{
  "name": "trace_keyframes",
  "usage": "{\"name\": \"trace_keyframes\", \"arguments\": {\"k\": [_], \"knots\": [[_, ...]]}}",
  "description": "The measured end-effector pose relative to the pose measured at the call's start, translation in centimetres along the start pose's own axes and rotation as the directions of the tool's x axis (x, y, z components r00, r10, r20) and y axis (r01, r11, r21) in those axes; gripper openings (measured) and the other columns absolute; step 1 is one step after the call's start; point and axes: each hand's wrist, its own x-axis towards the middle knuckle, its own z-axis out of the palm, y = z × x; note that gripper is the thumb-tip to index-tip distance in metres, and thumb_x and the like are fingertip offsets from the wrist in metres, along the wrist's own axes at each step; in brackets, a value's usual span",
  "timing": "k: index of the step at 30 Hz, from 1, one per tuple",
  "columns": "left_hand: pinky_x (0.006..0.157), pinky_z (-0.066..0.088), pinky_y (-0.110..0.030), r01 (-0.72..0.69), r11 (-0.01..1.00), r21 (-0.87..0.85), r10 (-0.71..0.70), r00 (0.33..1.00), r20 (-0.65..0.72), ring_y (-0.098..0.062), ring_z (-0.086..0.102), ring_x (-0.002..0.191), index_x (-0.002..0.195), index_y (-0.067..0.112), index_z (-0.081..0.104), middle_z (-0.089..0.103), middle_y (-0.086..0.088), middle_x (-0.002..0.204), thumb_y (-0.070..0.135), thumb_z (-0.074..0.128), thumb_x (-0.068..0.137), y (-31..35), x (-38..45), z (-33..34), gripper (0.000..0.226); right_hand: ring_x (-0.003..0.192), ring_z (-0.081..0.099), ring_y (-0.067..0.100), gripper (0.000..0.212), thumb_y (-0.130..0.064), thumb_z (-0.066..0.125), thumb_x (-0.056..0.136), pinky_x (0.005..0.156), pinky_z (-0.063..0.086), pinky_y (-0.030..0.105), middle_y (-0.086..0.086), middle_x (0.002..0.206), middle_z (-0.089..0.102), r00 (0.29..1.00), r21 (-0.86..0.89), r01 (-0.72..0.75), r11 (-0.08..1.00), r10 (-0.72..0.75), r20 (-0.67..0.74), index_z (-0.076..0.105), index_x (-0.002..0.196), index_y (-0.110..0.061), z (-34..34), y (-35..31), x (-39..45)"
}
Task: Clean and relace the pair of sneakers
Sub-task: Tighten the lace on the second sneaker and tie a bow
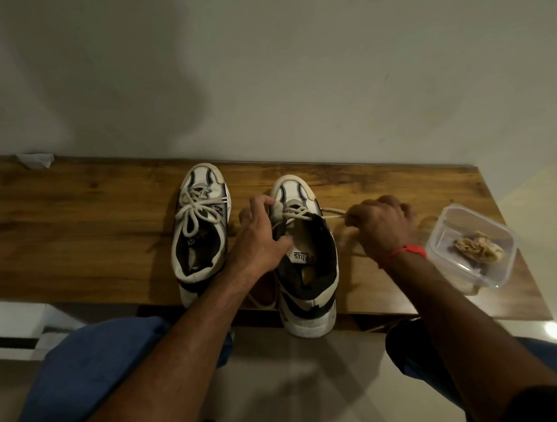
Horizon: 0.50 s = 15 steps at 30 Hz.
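Two white sneakers with black and grey panels sit side by side on a brown wood-grain tabletop [77, 221], toes pointing away toward the pale wall [263, 66]. Taking the nearer-right sneaker [306, 274] as the centre of the dial, its heel hangs over the table's near edge at six o'clock, its tongue is pulled open, and its cream lace [332, 213] is threaded only through the eyelets near the toe. The other sneaker [200, 227] lies at about ten o'clock, just beside it, fully laced and tied in a bow.

The left hand [260, 236] rests on the open sneaker's left side, thumb curled in over the collar and fingers bent along the upper near the eyelets, holding the shoe. The right hand [384, 228], at about two o'clock, has its fingers curled into a fist round the free end of the lace, which runs taut from the eyelets to that fist. A red thread band [408, 250] circles the right wrist.

Farther out at three o'clock, a clear rectangular plastic container [445, 221] holds a crumpled beige cloth [479, 248]. Far off at ten o'clock, against the wall, lies a small crumpled white scrap of tissue [35, 159]. Blue-clad knees [95, 375] show below the table.
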Motion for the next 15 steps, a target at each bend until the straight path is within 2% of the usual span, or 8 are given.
{"name": "trace_keyframes", "arguments": {"k": [2,4,6,8,9,11,13,15], "knots": [[0.066,0.029,-0.01,-0.012,1.0,0.006,0.012,1.0,0.011,-0.011,0.04,0.116,0.142,0.027,0.032,0.04,-0.006,0.141,0.018,0.076,0.086,0.0,-0.1,-0.1,0.072,0.126,0.043,0.026,0.022,-0.026,0.053,0.099,0.105,0.031,0.052,-0.006,0.124,0.064,0.996,0.045,-0.086,0.995,0.084,0.043,0.066,0.112,-0.038,-0.1,1.6,0.1],[0.071,0.035,-0.015,0.008,1.0,-0.029,-0.006,0.997,0.075,-0.012,0.045,0.117,0.141,0.028,0.036,0.043,-0.001,0.139,0.027,0.075,0.089,0.2,0.0,-0.4,0.066,0.129,0.042,0.025,0.026,-0.026,0.052,0.1,0.106,0.03,0.052,-0.007,0.13,0.062,0.999,0.14,0.012,0.99,-0.016,0.03,0.066,0.12,-0.035,0.2,1.4,0.2],[0.071,0.044,-0.024,0.127,0.979,-0.16,-0.092,0.974,0.208,-0.011,0.051,0.108,0.14,0.028,0.041,0.046,0.006,0.128,0.05,0.064,0.094,0.6,0.0,-1.3,0.056,0.135,0.039,0.026,0.033,-0.028,0.052,0.1,0.108,0.031,0.057,-0.004,0.137,0.057,0.992,0.316,0.107,0.943,-0.122,0.03,0.058,0.132,-0.032,0.2,0.1,0.2],[0.07,0.05,-0.031,0.273,0.919,-0.283,-0.183,0.935,0.305,-0.013,0.051,0.105,0.139,0.024,0.046,0.045,0.007,0.122,0.06,0.043,0.1,0.7,-0.1,-2.1,0.053,0.13,0.046,0.026,0.036,-0.038,0.048,0.099,0.104,0.038,0.06,-0.002,0.134,0.06,0.989,0.464,0.109,0.879,-0.142,0.036,0.056,0.133,-0.031,-0.3,-1.3,0.0],[0.073,0.053,-0.034,0.301,0.906,-0.297,-0.207,0.928,0.309,-0.014,0.052,0.105,0.136,0.023,0.05,0.047,0.008,0.121,0.058,0.038,0.102,0.6,-0.1,-2.4,0.05,0.125,0.05,0.024,0.04,-0.046,0.044,0.096,0.101,0.042,0.06,-0.002,0.129,0.063,0.988,0.496,0.117,0.86,-0.152,0.031,0.058,0.13,-0.03,-0.3,-1.6,-0.1],[0.076,0.056,-0.034,0.244,0.946,-0.211,-0.192,0.951,0.243,-0.013,0.058,0.094,0.124,0.022,0.056,0.055,0.01,0.115,0.045,0.043,0.105,0.3,0.1,-2.3,0.033,0.118,0.056,0.021,0.048,-0.054,0.039,0.093,0.096,0.048,0.056,-0.002,0.124,0.066,0.988,0.543,0.119,0.831,-0.152,0.016,0.06,0.127,-0.028,0.0,-2.1,-0.4],[0.068,0.05,-0.027,0.138,0.987,-0.082,-0.125,0.982,0.141,-0.008,0.058,0.085,0.112,0.023,0.059,0.061,0.007,0.107,0.034,0.051,0.104,0.0,0.1,-1.8,0.016,0.115,0.058,0.017,0.04,-0.044,0.048,0.097,0.095,0.051,0.048,0.0,0.122,0.067,0.994,0.638,0.078,0.766,-0.113,0.015,0.06,0.13,-0.025,0.2,-2.4,-0.6],[0.063,0.044,-0.023,0.07,0.997,-0.026,-0.067,0.994,0.084,-0.004,0.057,0.084,0.105,0.023,0.06,0.063,0.007,0.101,0.03,0.055,0.103,-0.1,0.3,-1.2,0.01,0.118,0.057,0.015,0.038,-0.035,0.052,0.1,0.093,0.051,0.036,0.002,0.125,0.066,0.998,0.72,0.03,0.693,-0.059,0.015,0.057,0.136,-0.025,0.5,-2.5,-0.6]]}}
